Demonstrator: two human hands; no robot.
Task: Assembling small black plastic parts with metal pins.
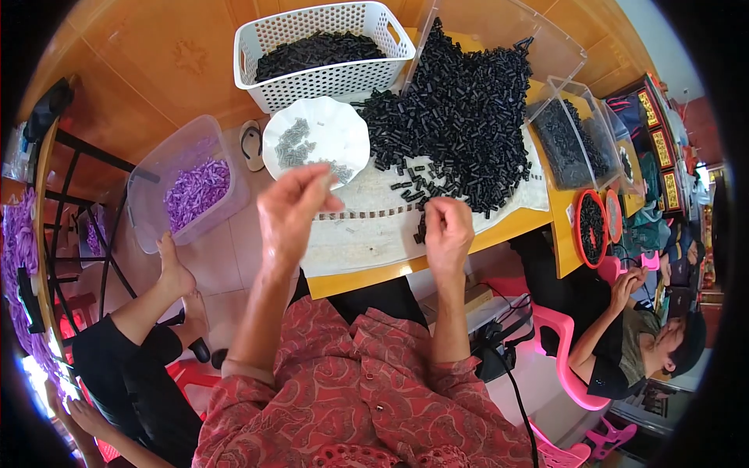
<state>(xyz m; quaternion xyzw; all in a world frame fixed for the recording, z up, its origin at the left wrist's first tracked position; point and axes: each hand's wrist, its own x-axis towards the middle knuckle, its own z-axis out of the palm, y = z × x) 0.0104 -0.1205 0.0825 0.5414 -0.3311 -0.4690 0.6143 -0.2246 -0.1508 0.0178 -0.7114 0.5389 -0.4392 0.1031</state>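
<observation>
On the far left, a clear tub with purple pieces stands on the floor. Next comes the white plate, with small clear pieces lying in it. The left hand is in front of the plate; its fingers are blurred, so I cannot tell if they hold something. The plate seems to reach past the left side of the tabletop, so a push from this wrist could tip it and spill the clear pieces. Further right, the right hand has its fingers curled together; whether a piece is between them is hidden. Beside it rises the heap of black pieces, which could slide down if its lower edge is disturbed.
</observation>
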